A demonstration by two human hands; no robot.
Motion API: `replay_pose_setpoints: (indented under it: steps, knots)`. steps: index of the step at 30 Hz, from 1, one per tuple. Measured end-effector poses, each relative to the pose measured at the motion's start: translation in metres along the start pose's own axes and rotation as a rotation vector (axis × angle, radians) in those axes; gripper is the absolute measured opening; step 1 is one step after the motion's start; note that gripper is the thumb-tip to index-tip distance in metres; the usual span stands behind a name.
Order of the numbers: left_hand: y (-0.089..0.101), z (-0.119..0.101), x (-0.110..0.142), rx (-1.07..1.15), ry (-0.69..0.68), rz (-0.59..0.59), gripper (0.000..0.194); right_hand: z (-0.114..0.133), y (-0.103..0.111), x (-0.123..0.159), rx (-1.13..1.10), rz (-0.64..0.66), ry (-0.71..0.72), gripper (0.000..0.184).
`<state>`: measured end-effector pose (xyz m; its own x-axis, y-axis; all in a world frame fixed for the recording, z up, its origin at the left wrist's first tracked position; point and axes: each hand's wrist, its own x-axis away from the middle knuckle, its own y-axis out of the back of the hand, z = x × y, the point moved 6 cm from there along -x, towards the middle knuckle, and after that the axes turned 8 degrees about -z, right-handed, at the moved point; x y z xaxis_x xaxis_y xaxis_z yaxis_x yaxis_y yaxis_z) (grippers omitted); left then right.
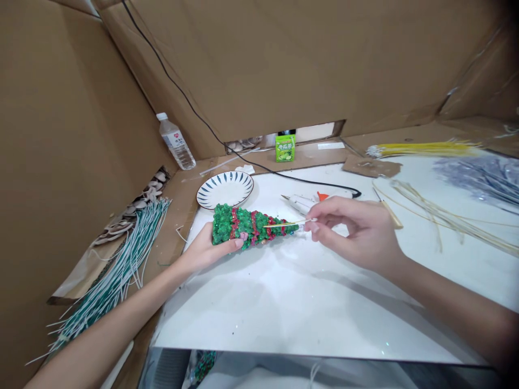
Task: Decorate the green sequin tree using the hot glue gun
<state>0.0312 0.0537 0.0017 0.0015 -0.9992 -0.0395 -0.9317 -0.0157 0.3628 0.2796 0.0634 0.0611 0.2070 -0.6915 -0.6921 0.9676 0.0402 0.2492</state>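
A small beaded Christmas tree [225, 227], green with red bands, lies on its side above the white tabletop, its narrow tip pointing right. My left hand [203, 251] is closed around its wide base, thumb along the front. Between the thumb and forefinger of my right hand [357, 232] is the end of a thin yellow strand [279, 224], which runs left across the front of the tree's upper part. Just beyond my right hand lies a white glue gun [299, 204] with an orange part and a pointed metal tip, partly hidden by my fingers.
A striped plate [203, 199] sits behind the tree. Bundles of green-and-white strands [121, 270] lie left, yellow strands [421, 148] right. A wooden-handled tool [394, 217] is beside my right hand. A bottle [178, 143], a green packet [285, 148] and a black cord [194, 111] are farther back.
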Motion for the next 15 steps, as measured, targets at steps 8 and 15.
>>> replay_pose_setpoints:
  steps: [8,15]
  knots:
    - [-0.001,-0.004,0.003,-0.018,0.037,-0.046,0.032,-0.007,-0.007,0.000,-0.203,0.132,-0.192,0.005]
    - [-0.001,-0.005,0.004,-0.034,0.027,-0.033,0.030,-0.012,-0.007,-0.002,-0.309,0.119,-0.366,0.003]
